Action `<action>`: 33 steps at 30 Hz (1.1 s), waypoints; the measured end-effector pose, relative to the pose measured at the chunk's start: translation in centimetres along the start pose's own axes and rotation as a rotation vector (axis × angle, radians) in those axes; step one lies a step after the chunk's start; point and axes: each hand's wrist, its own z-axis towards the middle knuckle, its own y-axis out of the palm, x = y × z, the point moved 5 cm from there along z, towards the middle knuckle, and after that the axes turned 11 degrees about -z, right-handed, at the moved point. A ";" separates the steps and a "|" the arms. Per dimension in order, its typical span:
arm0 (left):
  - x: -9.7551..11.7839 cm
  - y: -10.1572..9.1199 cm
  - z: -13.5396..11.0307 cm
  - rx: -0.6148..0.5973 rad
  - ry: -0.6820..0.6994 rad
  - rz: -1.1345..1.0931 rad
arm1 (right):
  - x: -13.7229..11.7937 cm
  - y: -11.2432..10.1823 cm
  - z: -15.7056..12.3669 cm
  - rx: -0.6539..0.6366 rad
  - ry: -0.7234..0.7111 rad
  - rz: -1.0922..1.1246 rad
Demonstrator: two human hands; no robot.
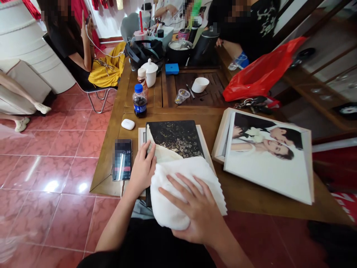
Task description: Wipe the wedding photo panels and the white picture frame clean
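Note:
A dark picture panel (178, 134) with pale speckles and a cream area lies on the table in front of me, over a light-edged frame or panel. Much of its near half is covered by a folded white cloth (181, 171). My right hand (198, 208) rests on this cloth with its fingers spread. On the panel's left side lies my left hand (142, 167), fingers stretched over the cream area and apart. What is under the cloth is hidden.
A phone (122, 160) with a cable and a white earbud case (128, 124) lie left of the panel. Bottled cola (140, 100) stands behind them. Stacked wedding photo panels (267, 156) are on the right, near a red plastic bag (256, 76). Other people sit around the wooden table (103, 178).

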 end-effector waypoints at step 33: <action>-0.1 0.0 -0.1 0.020 0.000 -0.010 | 7.0 0.7 -1.1 0.046 0.305 -0.111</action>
